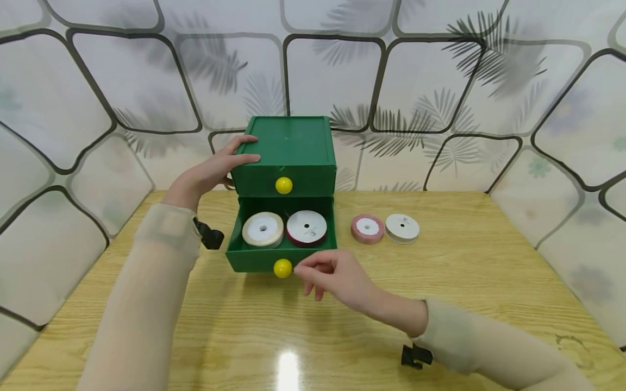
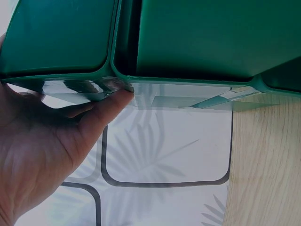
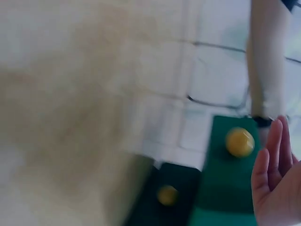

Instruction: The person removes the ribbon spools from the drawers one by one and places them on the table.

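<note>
A green two-drawer cabinet (image 1: 288, 142) stands on the wooden table, its lower drawer (image 1: 256, 262) pulled out. Inside that drawer lie a cream ribbon spool (image 1: 263, 228) and a dark red ribbon spool (image 1: 306, 225), both with white faces. My left hand (image 1: 210, 171) rests against the cabinet's left side and top edge, fingers extended; the left wrist view shows a fingertip touching the green side. Just right of the lower drawer's yellow knob (image 1: 282, 268), my right hand (image 1: 344, 279) hovers with fingertips close to it, holding nothing. Straight fingers (image 3: 273, 162) show in the right wrist view.
On the table right of the cabinet lie a pink ribbon spool (image 1: 367, 228) and a white spool (image 1: 402, 228), side by side. The upper drawer, with its own yellow knob (image 1: 283, 185), is closed. A patterned covering (image 1: 337, 70) rises behind and at both sides.
</note>
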`<action>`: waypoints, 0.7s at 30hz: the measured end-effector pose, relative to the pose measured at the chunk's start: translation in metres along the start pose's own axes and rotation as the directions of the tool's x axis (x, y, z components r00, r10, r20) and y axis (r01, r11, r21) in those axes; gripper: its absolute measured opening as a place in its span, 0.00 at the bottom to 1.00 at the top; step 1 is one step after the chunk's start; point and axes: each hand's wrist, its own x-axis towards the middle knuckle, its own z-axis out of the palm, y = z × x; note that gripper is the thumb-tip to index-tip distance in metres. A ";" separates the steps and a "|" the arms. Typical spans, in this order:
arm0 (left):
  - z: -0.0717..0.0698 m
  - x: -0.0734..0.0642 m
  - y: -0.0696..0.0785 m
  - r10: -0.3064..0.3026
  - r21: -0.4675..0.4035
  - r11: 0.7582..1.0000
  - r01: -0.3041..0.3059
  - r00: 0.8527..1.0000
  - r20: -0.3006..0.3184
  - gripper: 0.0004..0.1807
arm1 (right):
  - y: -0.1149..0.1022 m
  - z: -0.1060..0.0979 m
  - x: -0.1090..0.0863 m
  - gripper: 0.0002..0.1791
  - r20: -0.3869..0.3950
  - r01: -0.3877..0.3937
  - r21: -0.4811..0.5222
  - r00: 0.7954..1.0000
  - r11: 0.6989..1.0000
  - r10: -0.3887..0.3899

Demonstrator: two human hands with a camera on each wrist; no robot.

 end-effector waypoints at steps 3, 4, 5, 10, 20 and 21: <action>0.000 0.000 0.000 0.000 -0.003 1.000 0.000 1.000 0.000 0.39 | -0.012 -0.012 0.005 0.09 0.015 0.107 -0.021 0.994 0.994 -0.106; 0.000 0.000 0.000 0.000 -0.004 1.000 0.000 1.000 0.000 0.39 | -0.016 -0.016 0.008 0.09 0.019 0.143 -0.027 0.990 0.989 -0.143; 0.000 0.000 0.000 0.001 -0.004 1.000 -0.001 1.000 0.000 0.39 | -0.019 -0.020 0.011 0.09 0.025 0.177 -0.035 0.984 0.984 -0.176; 0.001 0.000 0.001 0.000 -0.002 1.000 0.000 1.000 -0.001 0.39 | -0.030 -0.037 0.032 0.13 0.037 0.263 -0.149 0.965 0.953 -0.260; 0.001 0.000 0.001 -0.005 0.006 1.000 0.005 1.000 -0.003 0.39 | -0.016 -0.048 0.084 0.23 0.219 0.305 -0.267 0.943 0.914 -0.251; 0.001 0.000 0.001 -0.005 0.006 1.000 0.005 1.000 -0.002 0.39 | -0.014 -0.048 0.088 0.24 0.238 0.303 -0.261 0.940 0.916 -0.243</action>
